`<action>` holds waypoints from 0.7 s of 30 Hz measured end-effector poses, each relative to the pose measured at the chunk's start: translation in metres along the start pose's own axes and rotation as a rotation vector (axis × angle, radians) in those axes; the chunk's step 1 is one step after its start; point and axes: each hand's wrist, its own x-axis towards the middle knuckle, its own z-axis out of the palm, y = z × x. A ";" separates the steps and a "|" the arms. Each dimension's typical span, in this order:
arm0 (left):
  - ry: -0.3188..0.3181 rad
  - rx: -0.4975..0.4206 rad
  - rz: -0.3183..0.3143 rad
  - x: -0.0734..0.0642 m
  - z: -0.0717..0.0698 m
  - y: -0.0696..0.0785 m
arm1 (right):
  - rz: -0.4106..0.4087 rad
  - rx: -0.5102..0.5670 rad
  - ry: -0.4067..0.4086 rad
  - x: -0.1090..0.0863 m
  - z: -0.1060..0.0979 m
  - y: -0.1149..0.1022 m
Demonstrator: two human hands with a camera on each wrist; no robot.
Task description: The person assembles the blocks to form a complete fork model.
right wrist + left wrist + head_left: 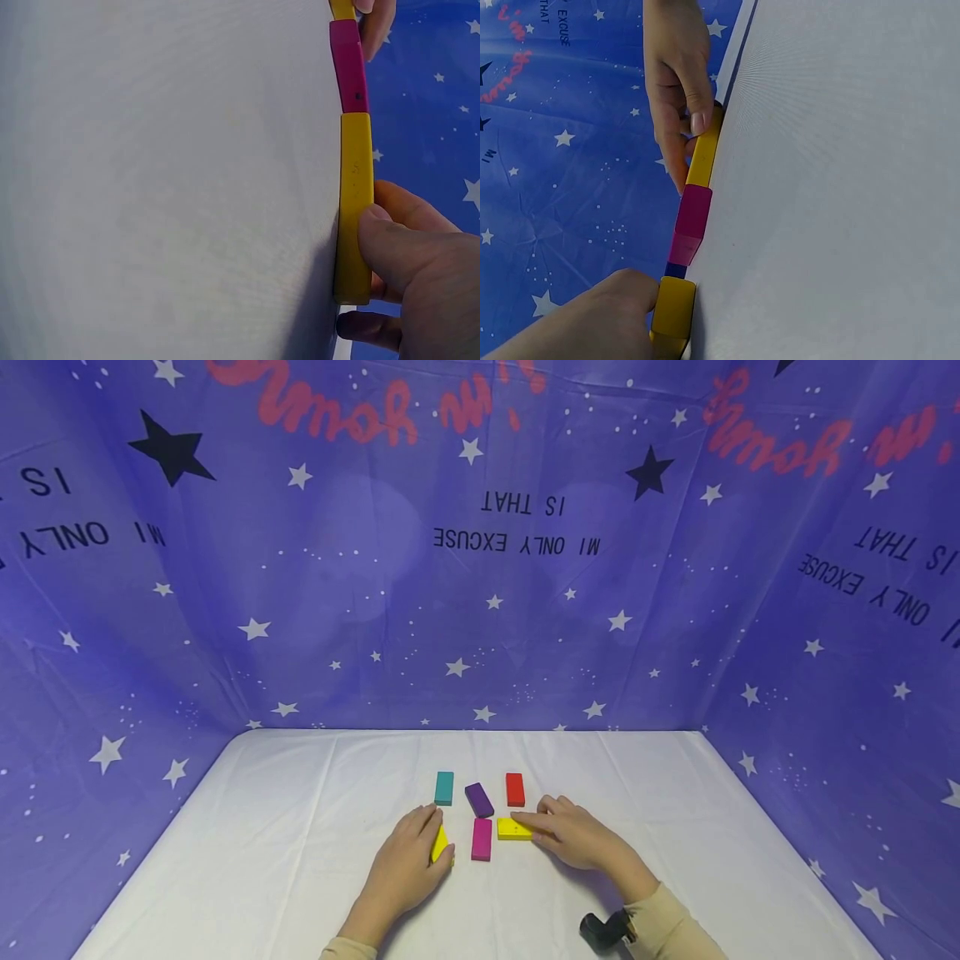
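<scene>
In the head view my left hand [405, 862] grips a yellow block [441, 845], covering much of it; the left wrist view shows this yellow block's end [673, 309] beside the hand. My right hand [576, 835] pinches the right end of another yellow block [513, 830], which lies crosswise and bears small marks. Its thumb [382, 236] presses the near side in the right wrist view, with fingers behind. Between the hands lies a magenta block [482, 840]. Just beyond it a purple block [479, 800] is set at a slant.
A teal block [444, 788] lies past my left fingertips, and a red block [514, 789] lies past the right-hand yellow one. Under everything is a white cloth-covered table [300, 827]. Purple star-printed curtains [405, 652] rise at its back and sides. A black device [603, 932] sits by my right sleeve.
</scene>
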 end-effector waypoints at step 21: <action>-0.053 -0.079 -0.077 -0.001 -0.005 -0.007 | 0.094 0.085 -0.012 -0.004 0.001 0.005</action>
